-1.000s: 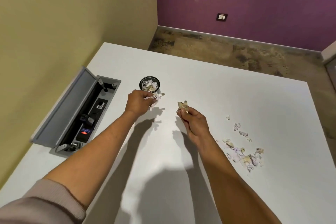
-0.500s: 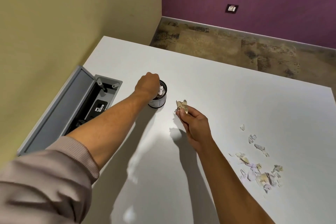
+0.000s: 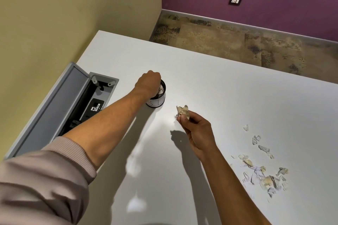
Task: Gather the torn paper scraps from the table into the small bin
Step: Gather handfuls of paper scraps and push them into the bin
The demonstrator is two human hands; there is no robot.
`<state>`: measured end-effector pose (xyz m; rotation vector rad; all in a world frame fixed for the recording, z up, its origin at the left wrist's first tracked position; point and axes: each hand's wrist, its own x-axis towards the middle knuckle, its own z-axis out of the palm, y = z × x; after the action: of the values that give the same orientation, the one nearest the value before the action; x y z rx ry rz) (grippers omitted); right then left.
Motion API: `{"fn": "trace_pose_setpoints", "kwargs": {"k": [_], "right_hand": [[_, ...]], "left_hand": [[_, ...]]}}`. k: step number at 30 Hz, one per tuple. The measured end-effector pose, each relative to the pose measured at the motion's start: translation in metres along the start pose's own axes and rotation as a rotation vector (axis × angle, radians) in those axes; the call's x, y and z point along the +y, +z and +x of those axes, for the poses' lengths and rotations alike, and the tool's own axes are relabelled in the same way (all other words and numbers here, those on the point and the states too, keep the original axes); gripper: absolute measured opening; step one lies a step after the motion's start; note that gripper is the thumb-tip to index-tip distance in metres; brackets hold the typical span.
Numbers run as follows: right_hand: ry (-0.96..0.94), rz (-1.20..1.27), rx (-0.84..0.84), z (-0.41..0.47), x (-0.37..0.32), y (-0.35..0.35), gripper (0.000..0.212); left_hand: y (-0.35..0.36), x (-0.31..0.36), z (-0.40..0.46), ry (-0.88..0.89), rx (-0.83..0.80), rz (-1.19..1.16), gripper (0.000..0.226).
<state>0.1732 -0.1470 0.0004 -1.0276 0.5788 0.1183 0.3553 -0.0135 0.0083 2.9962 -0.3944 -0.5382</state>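
Note:
A small round bin (image 3: pixel 158 102) with a dark rim and white wall stands on the white table (image 3: pixel 228 86). My left hand (image 3: pixel 149 83) sits over its mouth, fingers curled down into it around white paper scraps (image 3: pixel 161 89); the fingertips are hidden inside. To the right of the bin and above the table, my right hand (image 3: pixel 196 131) pinches a bunch of tan torn scraps (image 3: pixel 182 111) between thumb and fingers. A loose pile of torn scraps (image 3: pixel 261 173) lies on the table at the right, with a few single pieces (image 3: pixel 256 139) trailing away from it.
An open grey cable box (image 3: pixel 91 107) with its lid (image 3: pixel 54 104) raised is sunk into the table's left edge, beside the yellow wall. Beyond the table's far edge lies brown floor below a purple wall with a socket (image 3: pixel 236 0).
My left hand carried its scraps from beside the bin to the bin's mouth and now stays there. My right hand has kept its bunch of scraps and barely moved.

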Motion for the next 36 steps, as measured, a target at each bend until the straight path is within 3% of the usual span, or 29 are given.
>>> {"fn": "trace_pose_setpoints", "kwargs": {"k": [14,21,30,36], "right_hand": [[0.001,0.007,-0.002,-0.008,0.005,-0.001,0.018],[0.027,-0.013,0.005,-0.006,0.012,-0.006,0.021],[0.044,0.012,0.012,-0.002,0.021,-0.011,0.018],[0.053,0.020,0.011,0.003,0.018,-0.005,0.020]], "left_hand": [[-0.027,-0.019,-0.008,0.023,0.009,-0.293,0.055],[-0.014,-0.015,-0.015,-0.017,0.087,-0.298,0.024],[0.016,-0.009,-0.011,-0.024,0.031,-0.111,0.033],[0.010,-0.023,-0.023,0.012,0.131,-0.315,0.030]]}}
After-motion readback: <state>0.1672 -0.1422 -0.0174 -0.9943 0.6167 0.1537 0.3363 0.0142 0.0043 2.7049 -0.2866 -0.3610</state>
